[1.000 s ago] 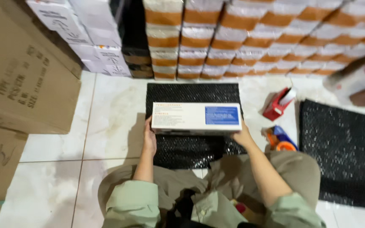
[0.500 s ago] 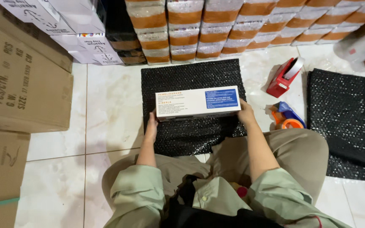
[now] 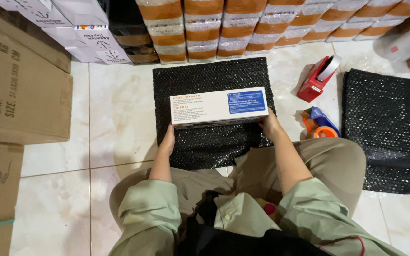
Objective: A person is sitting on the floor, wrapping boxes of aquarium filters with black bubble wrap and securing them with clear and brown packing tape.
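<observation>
Since the earlier frame your white box has barely shifted, staying over the black bubble wrap sheet on the floor. Your left hand and right hand clasp its two ends, forearms stretched forward; its long axis runs left to right, printed face upward.

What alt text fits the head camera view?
A seated person's left hand and right hand hold a long white box over black bubble wrap on a tiled floor, a red tape dispenser nearby.
</observation>
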